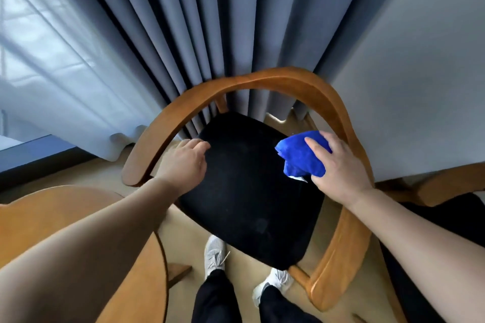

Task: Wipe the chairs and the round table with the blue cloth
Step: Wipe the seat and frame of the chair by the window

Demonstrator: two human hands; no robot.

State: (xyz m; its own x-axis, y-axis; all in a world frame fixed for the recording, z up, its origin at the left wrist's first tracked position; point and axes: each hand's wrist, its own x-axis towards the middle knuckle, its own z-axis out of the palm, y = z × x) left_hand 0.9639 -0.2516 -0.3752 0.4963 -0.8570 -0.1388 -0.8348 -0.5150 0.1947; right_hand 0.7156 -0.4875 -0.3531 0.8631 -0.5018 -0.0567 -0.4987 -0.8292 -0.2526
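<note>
Blue cloth (301,156), soft and light, sits bunched in the right hand (338,165) at the seat's (246,191) three o'clock; left hand (186,158) rests loose at nine o'clock, holding nothing.

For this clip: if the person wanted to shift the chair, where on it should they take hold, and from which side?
Probably the curved wooden armrest rail of the chair, gripped from above: it arcs exposed around the black seat, and the left hand is already beside it. The right hand holds the blue cloth.
</note>
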